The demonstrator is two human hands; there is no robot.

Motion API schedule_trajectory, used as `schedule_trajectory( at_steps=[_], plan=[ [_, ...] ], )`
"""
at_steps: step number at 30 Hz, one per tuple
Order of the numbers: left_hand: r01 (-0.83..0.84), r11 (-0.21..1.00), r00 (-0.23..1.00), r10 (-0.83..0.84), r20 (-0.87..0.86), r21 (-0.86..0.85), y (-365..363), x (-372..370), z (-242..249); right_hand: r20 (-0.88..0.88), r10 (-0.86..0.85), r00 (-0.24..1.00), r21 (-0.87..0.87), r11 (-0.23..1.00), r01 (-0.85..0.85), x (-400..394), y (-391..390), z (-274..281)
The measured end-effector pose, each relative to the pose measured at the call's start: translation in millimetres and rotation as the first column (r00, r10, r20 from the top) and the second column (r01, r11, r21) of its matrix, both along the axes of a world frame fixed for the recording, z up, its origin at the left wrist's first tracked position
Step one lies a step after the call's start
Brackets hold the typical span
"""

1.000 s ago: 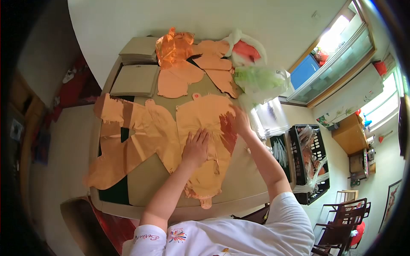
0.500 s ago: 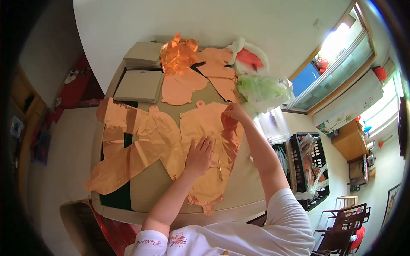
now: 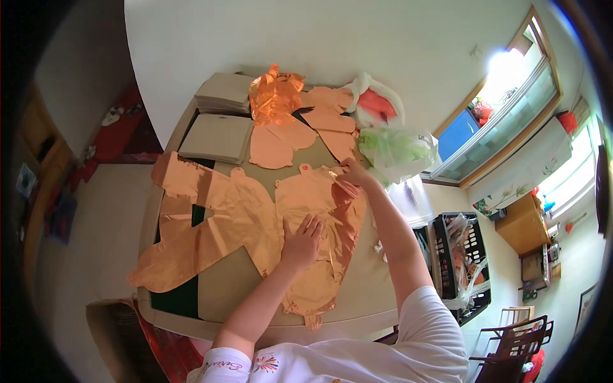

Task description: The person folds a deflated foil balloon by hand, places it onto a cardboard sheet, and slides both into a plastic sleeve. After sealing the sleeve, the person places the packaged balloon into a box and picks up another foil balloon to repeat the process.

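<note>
Left of the large foil piece: a wide copper-coloured foil piece (image 3: 217, 223) lies opened out on the tabletop (image 3: 230, 293), with creases across it.
Stacks: behind and to the left of the large foil piece, two tan stacks (image 3: 217, 137) (image 3: 223, 92).
Crumpled foil (image 3: 276, 99): behind the large foil piece, bunched and upright.
Left hand (image 3: 301, 246): palm down on the middle of the large foil piece, fingers extended, grip loose and holding nothing.
Large foil piece (image 3: 313, 290): on the tabletop beneath both hands; it looks mostly spread, but its middle is wrinkled and its upper right part does not lie flat.
Right hand (image 3: 357, 173): at the upper right edge of the large foil piece, grip narrow, seemingly pinching that edge.
Bag (image 3: 399, 147): green and white, behind and to the right of the large foil piece.
Black crate (image 3: 450, 277): right of the large foil piece, with clear wrapping inside.
</note>
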State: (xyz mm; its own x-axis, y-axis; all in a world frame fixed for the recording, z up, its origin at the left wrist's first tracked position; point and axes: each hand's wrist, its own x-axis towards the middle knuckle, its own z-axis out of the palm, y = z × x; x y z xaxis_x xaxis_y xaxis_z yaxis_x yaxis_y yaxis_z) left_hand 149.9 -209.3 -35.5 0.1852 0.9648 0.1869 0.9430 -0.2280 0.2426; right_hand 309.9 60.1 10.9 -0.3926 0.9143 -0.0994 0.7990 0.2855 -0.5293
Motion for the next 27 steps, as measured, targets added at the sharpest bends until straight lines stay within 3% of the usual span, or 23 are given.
schedule_trajectory(
  at_steps=[4, 7, 10, 16, 19, 22, 25, 27],
  plan=[
    [-0.003, 1.0, 1.0, 0.003, 0.02, 0.019, -2.3, -1.0, 4.8, -0.254, -0.177, 0.951, -0.166, 0.976, 0.138, 15.1, 0.5, -5.7],
    [-0.022, 0.998, 0.999, 0.02, 0.04, 0.057, -3.0, -2.3, 8.5, -0.311, -0.292, 0.904, -0.195, 0.951, 0.24, 16.2, -5.7, -5.3],
    [-0.034, 0.997, 0.999, 0.031, 0.04, 0.066, -3.0, -1.1, 3.9, -0.208, -0.289, 0.934, -0.332, 0.919, 0.21, 22.8, 2.7, -8.2],
    [-0.073, 0.996, 0.997, 0.07, 0.044, 0.059, -4.1, -0.8, 7.9, -0.176, -0.293, 0.94, -0.169, 0.949, 0.265, 7.8, -24.6, 15.5],
    [-0.071, 0.997, 0.997, 0.069, 0.035, 0.044, -5.0, -1.8, 8.7, -0.284, -0.225, 0.932, -0.13, 0.972, 0.196, 4.8, -33.3, 18.3],
    [-0.078, 0.996, 0.996, 0.077, 0.033, 0.039, -4.5, -1.0, 6.4, -0.204, -0.218, 0.954, -0.056, 0.976, 0.211, 17.8, -5.9, -15.7],
    [-0.087, 0.995, 0.996, 0.085, 0.031, 0.056, -3.1, -0.7, 4.9, -0.106, -0.177, 0.978, 0.211, 0.957, 0.197, 16.7, 2.0, -34.9],
    [-0.09, 0.994, 0.996, 0.089, 0.023, 0.062, -2.8, -0.3, 4.7, -0.025, -0.187, 0.982, 0.25, 0.95, 0.187, -10.0, -29.4, 7.1]
  ],
)
